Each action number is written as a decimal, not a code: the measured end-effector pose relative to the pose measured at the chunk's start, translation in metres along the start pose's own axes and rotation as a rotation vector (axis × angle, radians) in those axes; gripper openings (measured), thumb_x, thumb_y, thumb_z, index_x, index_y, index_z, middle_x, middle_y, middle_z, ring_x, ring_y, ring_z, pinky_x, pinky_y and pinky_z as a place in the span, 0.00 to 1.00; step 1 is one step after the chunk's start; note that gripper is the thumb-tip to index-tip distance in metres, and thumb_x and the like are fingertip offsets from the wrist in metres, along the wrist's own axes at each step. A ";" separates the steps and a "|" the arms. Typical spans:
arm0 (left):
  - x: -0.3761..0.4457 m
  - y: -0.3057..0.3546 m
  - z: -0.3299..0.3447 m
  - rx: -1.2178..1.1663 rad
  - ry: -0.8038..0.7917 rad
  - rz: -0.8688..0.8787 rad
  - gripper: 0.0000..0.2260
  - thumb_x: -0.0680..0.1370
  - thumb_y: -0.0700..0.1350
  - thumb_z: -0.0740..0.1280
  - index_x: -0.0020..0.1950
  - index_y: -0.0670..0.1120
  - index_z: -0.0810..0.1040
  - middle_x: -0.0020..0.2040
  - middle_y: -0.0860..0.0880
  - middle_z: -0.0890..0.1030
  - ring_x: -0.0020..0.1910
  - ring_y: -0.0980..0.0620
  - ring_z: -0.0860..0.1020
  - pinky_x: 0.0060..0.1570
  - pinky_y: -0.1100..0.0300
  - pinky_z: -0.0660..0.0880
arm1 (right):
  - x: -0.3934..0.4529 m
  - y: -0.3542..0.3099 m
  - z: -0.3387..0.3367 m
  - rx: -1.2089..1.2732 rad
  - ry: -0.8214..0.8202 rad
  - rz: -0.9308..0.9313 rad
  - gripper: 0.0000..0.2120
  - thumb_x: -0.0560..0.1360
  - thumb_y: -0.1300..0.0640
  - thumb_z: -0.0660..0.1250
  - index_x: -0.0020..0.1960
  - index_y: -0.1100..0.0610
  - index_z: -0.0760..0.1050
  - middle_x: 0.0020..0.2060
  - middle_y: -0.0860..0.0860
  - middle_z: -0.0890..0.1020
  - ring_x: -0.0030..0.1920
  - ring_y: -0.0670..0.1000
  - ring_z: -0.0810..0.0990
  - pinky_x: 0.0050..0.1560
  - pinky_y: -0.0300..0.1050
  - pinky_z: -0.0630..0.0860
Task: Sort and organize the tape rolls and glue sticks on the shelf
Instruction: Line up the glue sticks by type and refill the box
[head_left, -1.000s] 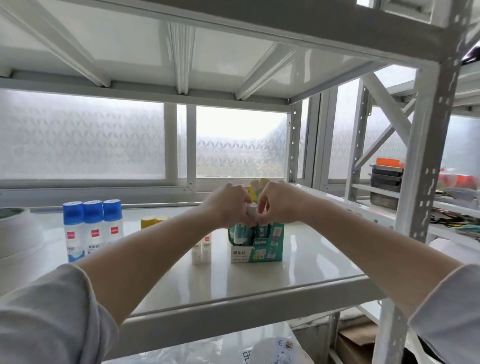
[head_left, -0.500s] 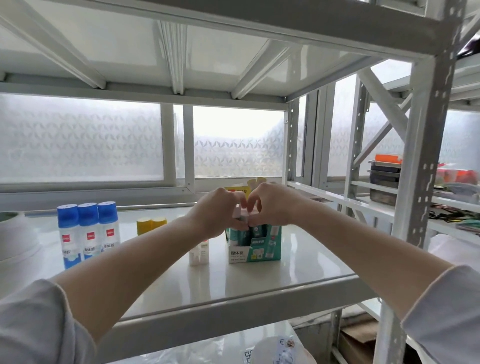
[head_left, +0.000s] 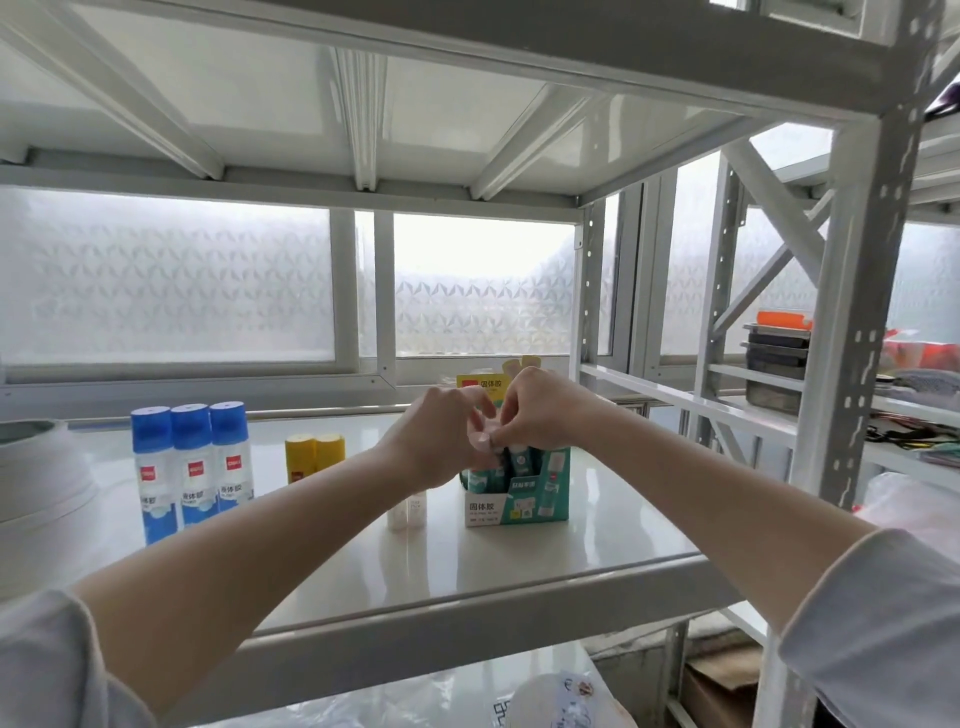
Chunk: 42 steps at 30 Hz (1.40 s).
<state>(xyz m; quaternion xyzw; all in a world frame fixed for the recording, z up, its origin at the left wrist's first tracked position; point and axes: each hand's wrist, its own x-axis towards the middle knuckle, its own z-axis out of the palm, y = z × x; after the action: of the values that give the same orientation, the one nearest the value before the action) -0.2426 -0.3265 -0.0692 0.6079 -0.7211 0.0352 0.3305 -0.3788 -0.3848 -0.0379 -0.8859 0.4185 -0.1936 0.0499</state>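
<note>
Shelf, left to right: three blue-capped glue bottles near left edge; two yellow glue sticks behind; two white glue sticks mid-shelf; teal glue-stick box toward right edge. Your left hand and right hand meet above box, fingers curled, pinching one small glue stick. Likely light, rigid, smooth. Hold barrel mid-length, not cap.

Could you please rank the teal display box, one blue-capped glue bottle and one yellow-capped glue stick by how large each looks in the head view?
1. Blue-capped glue bottle, though it stands nearer the camera.
2. Teal display box; close to the bottle, and hands hide its top.
3. Yellow-capped glue stick, farther back.
</note>
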 end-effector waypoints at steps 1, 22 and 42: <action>-0.001 0.001 -0.002 -0.018 -0.013 -0.014 0.20 0.66 0.43 0.77 0.56 0.47 0.78 0.50 0.51 0.82 0.41 0.54 0.80 0.43 0.58 0.80 | -0.001 -0.001 0.000 -0.004 -0.002 -0.004 0.15 0.67 0.48 0.74 0.45 0.59 0.81 0.41 0.51 0.83 0.44 0.51 0.82 0.44 0.48 0.79; 0.001 0.011 -0.002 0.203 0.077 0.008 0.10 0.71 0.50 0.74 0.51 0.49 0.84 0.49 0.50 0.82 0.41 0.53 0.78 0.40 0.60 0.75 | -0.012 0.000 -0.016 -0.132 -0.035 -0.002 0.16 0.67 0.47 0.72 0.48 0.57 0.82 0.45 0.50 0.82 0.47 0.51 0.80 0.48 0.49 0.80; 0.008 0.012 0.008 0.063 0.036 -0.067 0.12 0.70 0.48 0.71 0.51 0.45 0.80 0.41 0.50 0.84 0.39 0.52 0.82 0.44 0.53 0.81 | -0.014 0.008 -0.017 -0.136 -0.073 -0.079 0.15 0.67 0.51 0.76 0.52 0.52 0.82 0.47 0.46 0.77 0.48 0.49 0.76 0.37 0.39 0.70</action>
<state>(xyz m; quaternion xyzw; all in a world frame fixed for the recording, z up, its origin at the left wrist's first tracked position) -0.2569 -0.3342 -0.0672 0.6412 -0.6926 0.0577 0.3253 -0.3989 -0.3786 -0.0286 -0.9095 0.3934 -0.1344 -0.0027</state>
